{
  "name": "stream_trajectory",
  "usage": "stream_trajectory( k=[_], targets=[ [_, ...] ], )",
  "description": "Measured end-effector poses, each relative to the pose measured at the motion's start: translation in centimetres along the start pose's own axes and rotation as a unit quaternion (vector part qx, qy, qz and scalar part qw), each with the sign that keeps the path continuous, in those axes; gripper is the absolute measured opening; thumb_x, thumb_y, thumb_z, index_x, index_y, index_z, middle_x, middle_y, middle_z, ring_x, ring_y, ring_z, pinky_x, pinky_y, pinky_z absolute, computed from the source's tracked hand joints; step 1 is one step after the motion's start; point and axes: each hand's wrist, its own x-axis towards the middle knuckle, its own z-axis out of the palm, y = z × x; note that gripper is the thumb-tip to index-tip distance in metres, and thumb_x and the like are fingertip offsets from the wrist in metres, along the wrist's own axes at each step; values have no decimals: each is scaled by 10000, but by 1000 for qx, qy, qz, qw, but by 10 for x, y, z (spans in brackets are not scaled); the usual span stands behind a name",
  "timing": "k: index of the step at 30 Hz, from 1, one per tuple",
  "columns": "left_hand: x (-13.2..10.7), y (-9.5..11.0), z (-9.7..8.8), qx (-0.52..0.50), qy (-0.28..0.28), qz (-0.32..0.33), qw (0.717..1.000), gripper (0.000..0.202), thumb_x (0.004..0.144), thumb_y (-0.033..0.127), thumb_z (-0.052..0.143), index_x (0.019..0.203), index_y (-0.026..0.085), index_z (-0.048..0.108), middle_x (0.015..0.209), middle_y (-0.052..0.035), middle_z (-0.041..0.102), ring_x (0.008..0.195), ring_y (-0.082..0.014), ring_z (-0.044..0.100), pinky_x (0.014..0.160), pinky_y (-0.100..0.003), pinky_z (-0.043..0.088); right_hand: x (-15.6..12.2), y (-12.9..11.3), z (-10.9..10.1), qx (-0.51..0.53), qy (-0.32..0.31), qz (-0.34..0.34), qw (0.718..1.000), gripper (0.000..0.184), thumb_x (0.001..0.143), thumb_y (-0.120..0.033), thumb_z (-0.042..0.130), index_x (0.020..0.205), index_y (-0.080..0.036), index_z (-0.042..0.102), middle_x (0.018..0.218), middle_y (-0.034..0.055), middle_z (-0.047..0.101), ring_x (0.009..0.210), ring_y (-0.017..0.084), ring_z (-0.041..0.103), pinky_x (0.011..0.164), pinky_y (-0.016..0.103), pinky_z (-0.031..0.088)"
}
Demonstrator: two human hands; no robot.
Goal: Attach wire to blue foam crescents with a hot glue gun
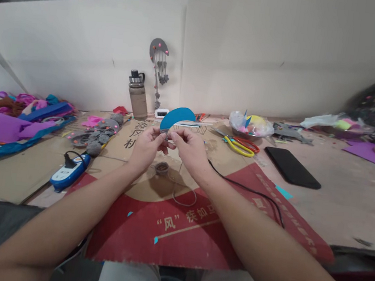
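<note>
A blue crescent-shaped piece (178, 117), like felt, stands up above my fingertips over the table. My left hand (147, 146) is closed on its lower left part. Right beside it, my right hand (189, 149) has its thumb and fingers pinched together against the left fingertips. What lies between the right fingers is too small to make out. Below the hands sits a small round container (161, 169) with dark contents. A thin grey cord (184, 204) loops on the cardboard near it.
Red-and-tan cardboard (187, 246) covers the near table. Yellow-handled scissors (238, 147), a bowl of bagged bits (251, 125) and a black phone (292, 167) lie right. Left are a blue power strip (70, 172), grey felt pieces (99, 131) and coloured scraps (5, 128). A bottle (138, 97) stands behind.
</note>
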Motion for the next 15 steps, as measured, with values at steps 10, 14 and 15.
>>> stream_trajectory(
  k=[10,14,15],
  targets=[
    [-5,5,2,-45,-50,-32,997,136,792,225,590,886,140,539,843,-88,684,577,-122,637,443,-204,395,4,6,-4,17,54,12,998,144,767,-299,580,802,-183,503,707,-34,504,637,92,548,619,249,462],
    [-5,4,2,-54,-55,-44,996,158,780,235,604,891,139,546,864,-97,691,577,-126,643,441,-206,393,3,-1,-7,-43,56,31,997,145,774,-307,579,831,-180,540,612,-58,440,542,79,446,530,228,395],
    [-6,4,2,-56,-57,-43,996,159,780,237,605,890,139,545,865,-96,692,577,-125,643,442,-206,394,2,-2,-8,-56,54,31,996,143,775,-310,578,824,-178,551,595,-61,423,532,80,427,523,229,382]
  ],
)
